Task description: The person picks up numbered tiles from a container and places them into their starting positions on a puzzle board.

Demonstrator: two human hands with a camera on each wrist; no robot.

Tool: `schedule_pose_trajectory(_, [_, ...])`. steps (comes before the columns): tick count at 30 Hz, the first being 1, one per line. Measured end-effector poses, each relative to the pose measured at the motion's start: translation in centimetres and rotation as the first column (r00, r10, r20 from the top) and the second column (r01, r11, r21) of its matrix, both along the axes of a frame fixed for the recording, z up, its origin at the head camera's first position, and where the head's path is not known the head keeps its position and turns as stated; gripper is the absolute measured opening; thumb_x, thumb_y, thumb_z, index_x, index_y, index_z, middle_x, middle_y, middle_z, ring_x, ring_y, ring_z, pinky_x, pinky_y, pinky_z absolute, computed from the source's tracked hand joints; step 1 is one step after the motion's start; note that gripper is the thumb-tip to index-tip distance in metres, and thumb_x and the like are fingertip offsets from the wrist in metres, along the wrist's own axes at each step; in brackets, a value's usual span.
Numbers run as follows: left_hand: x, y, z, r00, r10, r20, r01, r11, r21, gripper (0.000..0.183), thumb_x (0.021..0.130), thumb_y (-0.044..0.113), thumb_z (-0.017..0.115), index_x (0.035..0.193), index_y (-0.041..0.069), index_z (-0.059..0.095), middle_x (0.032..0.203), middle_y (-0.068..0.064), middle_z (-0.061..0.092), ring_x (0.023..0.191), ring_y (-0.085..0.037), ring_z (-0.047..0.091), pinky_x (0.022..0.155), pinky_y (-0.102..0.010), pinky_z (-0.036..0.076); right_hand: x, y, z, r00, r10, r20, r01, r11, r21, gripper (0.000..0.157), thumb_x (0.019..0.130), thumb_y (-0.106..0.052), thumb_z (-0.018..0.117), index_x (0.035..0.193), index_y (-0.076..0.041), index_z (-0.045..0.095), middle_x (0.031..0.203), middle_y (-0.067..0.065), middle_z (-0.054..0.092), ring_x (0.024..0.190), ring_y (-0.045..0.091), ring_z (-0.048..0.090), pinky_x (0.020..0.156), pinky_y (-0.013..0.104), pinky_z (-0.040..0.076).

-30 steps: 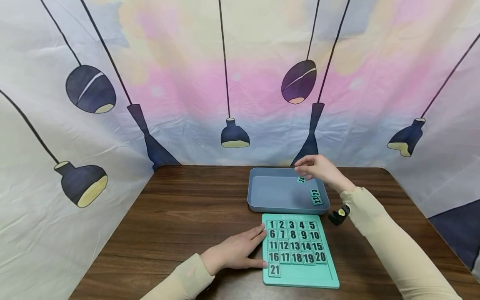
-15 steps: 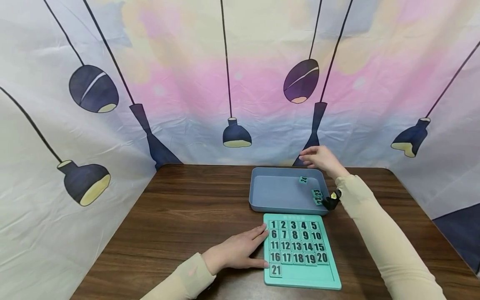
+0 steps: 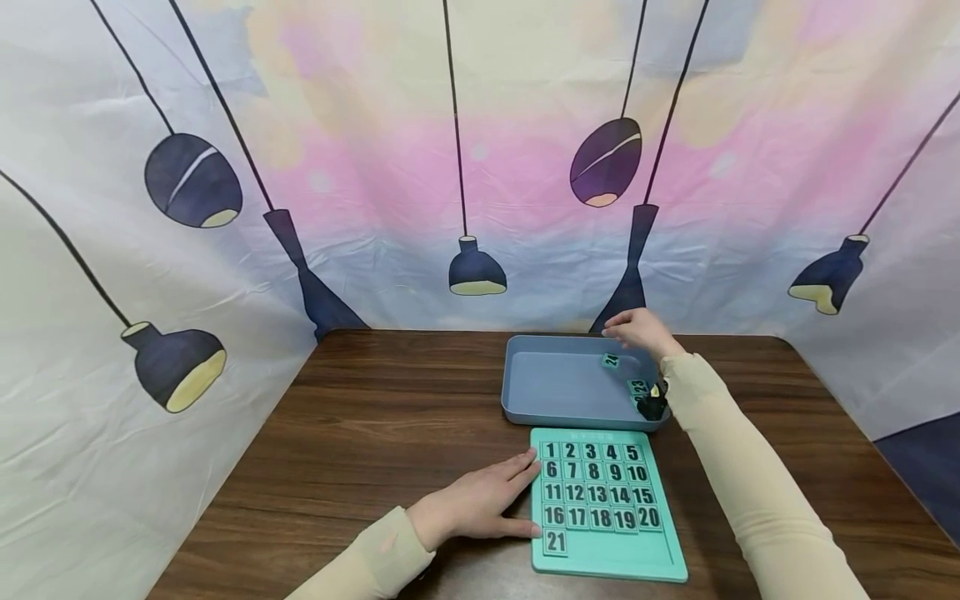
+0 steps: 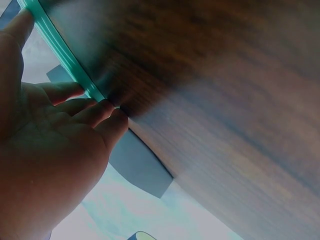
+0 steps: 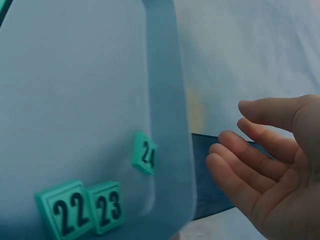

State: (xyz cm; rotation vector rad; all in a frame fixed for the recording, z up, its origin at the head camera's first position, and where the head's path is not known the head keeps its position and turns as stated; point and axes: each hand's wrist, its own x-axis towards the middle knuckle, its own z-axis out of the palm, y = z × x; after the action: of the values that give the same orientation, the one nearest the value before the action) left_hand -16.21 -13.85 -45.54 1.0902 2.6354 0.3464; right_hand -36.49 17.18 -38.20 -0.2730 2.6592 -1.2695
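Observation:
My left hand point(image 3: 476, 504) lies at the left edge of a green number board point(image 3: 611, 560), its thumb and fingertips touching that edge; the left wrist view shows the fingers extended along the green rim point(image 4: 60, 47). Tiles 1 to 20 fill the board's upper rows, and tile 21 point(image 3: 555, 542) begins the bottom row. My right hand point(image 3: 641, 331) hovers over the far right corner of a blue-grey tray point(image 3: 555, 417), thumb and fingers apart with nothing between them. In the tray, tile 24 point(image 5: 145, 154) lies apart from tiles 22 point(image 5: 65, 210) and 23 point(image 5: 105, 207).
The dark wooden table point(image 3: 390, 400) extends left of the tray and board. A cloth backdrop point(image 3: 390, 275) printed with lamps hangs behind the table's far edge. A black wrist camera point(image 3: 651, 407) covers part of the tray's right side in the head view.
My right hand rose away from tile 24, then came down a little toward the tray's far right corner. My left hand keeps its place on the board's edge.

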Motion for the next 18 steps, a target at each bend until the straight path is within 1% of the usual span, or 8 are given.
schedule_pose_trajectory(5, [0.1, 0.1, 0.1, 1.000, 0.001, -0.014, -0.001, 1.000, -0.001, 0.088, 0.097, 0.064, 0.053, 0.161, 0.009, 0.026, 0.167, -0.010, 0.019, 0.150, -0.021, 0.026, 0.115, -0.034, 0.034, -0.2, 0.0, -1.2, 0.999, -0.004, 0.042, 0.004, 1.000, 0.017, 0.045, 0.104, -0.020, 0.055, 0.138, 0.010, 0.055, 0.142, 0.032, 0.049, 0.129, 0.047, 0.047, 0.103, 0.056, 0.043])
schedule_pose_trajectory(9, [0.1, 0.1, 0.0, 1.000, 0.003, -0.023, -0.003, 1.000, -0.003, 0.088, 0.097, 0.064, 0.053, 0.161, 0.009, 0.026, 0.167, -0.010, 0.018, 0.150, -0.021, 0.026, 0.115, -0.033, 0.034, -0.3, 0.2, -2.0, 0.998, -0.001, 0.066, -0.001, 0.999, 0.038, 0.048, 0.103, -0.018, 0.056, 0.141, 0.010, 0.051, 0.146, 0.033, 0.044, 0.133, 0.048, 0.042, 0.106, 0.058, 0.039])
schedule_pose_trajectory(12, [0.1, 0.1, -0.1, 1.000, 0.002, -0.027, -0.003, 1.000, -0.009, 0.089, 0.097, 0.065, 0.052, 0.161, 0.009, 0.026, 0.167, -0.009, 0.018, 0.150, -0.021, 0.026, 0.115, -0.033, 0.034, -0.4, 0.3, -2.8, 0.997, 0.011, 0.072, -0.015, 0.999, 0.045, 0.050, 0.102, -0.017, 0.057, 0.142, 0.012, 0.049, 0.145, 0.033, 0.044, 0.133, 0.049, 0.042, 0.107, 0.058, 0.038])
schedule_pose_trajectory(18, [0.2, 0.1, -0.2, 1.000, 0.004, -0.022, -0.004, 1.000, -0.009, 0.089, 0.097, 0.065, 0.053, 0.161, 0.009, 0.026, 0.167, -0.009, 0.018, 0.150, -0.021, 0.027, 0.115, -0.034, 0.034, -0.6, 0.6, -4.1, 0.998, 0.022, 0.054, -0.027, 0.996, 0.090, 0.050, 0.101, -0.018, 0.059, 0.141, 0.011, 0.050, 0.142, 0.033, 0.047, 0.131, 0.050, 0.044, 0.106, 0.059, 0.039])
